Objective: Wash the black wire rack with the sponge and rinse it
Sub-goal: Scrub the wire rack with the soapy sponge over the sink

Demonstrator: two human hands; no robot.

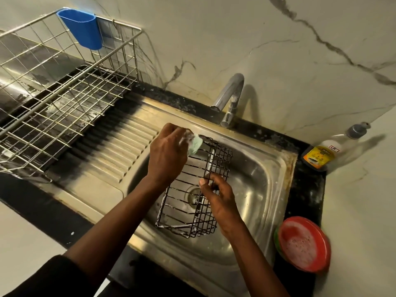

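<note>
The black wire rack (216, 159), a box-shaped basket with foam on its lower wires, is held tilted over the steel sink (257, 176). My right hand (217, 195) grips its near right edge, fingers curled round the wires. My left hand (166, 152) holds a pale green soapy sponge (196, 144) and presses it against the rack's far upper corner. Part of the sponge is hidden inside my fingers.
The chrome tap (230, 95) stands behind the basin, no water visibly running. A silver dish drainer (64, 91) with a blue cup (82, 27) sits left over the ribbed draining board. A soap bottle (327, 151) and a red bowl of suds (302, 244) sit right.
</note>
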